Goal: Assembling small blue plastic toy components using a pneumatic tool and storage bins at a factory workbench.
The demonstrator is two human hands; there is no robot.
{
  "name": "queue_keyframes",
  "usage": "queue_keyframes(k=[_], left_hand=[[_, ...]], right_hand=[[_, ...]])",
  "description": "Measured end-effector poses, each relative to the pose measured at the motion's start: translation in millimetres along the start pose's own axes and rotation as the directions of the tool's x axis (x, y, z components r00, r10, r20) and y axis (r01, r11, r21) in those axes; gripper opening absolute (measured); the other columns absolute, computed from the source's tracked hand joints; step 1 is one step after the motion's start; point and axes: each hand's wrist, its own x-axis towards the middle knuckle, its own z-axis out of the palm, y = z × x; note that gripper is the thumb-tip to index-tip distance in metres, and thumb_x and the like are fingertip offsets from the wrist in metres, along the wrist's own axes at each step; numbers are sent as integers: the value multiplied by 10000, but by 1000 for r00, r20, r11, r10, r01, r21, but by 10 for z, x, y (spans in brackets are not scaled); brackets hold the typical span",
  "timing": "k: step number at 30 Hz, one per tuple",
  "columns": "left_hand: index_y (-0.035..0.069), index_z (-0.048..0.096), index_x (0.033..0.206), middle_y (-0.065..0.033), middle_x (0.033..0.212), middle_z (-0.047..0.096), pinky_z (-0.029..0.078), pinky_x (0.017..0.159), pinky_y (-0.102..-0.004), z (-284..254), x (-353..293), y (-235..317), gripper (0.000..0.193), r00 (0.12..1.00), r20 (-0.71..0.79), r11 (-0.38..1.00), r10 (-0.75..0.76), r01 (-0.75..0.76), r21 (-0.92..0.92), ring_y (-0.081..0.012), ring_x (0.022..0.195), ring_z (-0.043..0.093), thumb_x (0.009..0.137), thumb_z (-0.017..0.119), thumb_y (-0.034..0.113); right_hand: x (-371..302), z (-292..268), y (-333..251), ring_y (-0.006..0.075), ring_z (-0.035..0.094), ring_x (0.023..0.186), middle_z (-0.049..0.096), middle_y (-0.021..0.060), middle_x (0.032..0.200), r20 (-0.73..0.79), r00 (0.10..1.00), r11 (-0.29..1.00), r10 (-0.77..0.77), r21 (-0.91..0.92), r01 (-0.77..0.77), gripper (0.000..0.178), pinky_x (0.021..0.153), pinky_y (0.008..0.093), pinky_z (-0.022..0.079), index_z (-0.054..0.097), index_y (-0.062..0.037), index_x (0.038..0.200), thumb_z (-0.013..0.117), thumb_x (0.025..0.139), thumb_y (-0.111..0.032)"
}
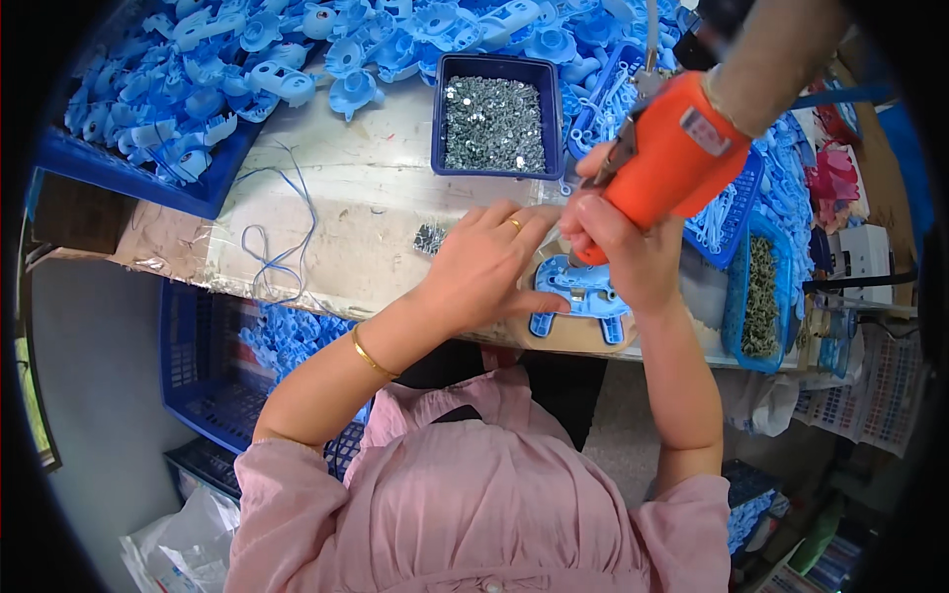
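A light-blue moulded plastic part [583, 280] with two short legs lies on a tan round-edged board [568, 334] at the table's near edge. My left hand [484, 259] braces it from the left, thumb on its near side and fingers reaching past its far side. An orange power screwdriver [657, 163] is gripped in my right hand [638, 242], nose pointing down over the part. Its tip is mostly hidden by my fingers, so contact with a screw cannot be made out. A small dark pile of screws [429, 238] lies beside my left hand.
Beyond my hands stands a dark-blue bin of small screws [494, 128]. A light-blue tray of screws [759, 296] stands right. Blue plastic parts [415, 40] heap along the back; a blue crate [129, 173] holds more. Loose blue string [287, 222] lies left. A cable [650, 40] rises from the screwdriver.
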Motion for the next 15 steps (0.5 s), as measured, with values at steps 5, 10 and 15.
queue_keyframes(k=[5,10,15], left_hand=[[34,575,1242,-106,1231,622,453,968,-396,122,-57,55,768,998,54,999,29,-27,-36,-302,1143,567,693,808,518],[36,595,1217,-95,1238,619,456,957,-391,210,-72,80,738,998,67,1000,14,-14,-5,-283,1139,570,687,813,502],[21,598,1230,-129,1190,625,466,907,-437,256,-97,91,767,999,45,999,6,-4,-51,-341,1077,574,672,831,492]], right_hand=[[-85,-11,80,96,564,584,642,93,744,-17,1000,999,4,50,-3,255,537,247,472,525,27,1117,588,882,-49],[-103,-23,178,99,570,587,646,94,748,-32,999,999,-44,19,45,258,548,247,481,527,30,1120,596,888,-61],[-126,-8,236,88,548,565,617,75,720,-93,994,997,-63,31,67,145,537,240,473,551,18,1000,591,877,-48]])
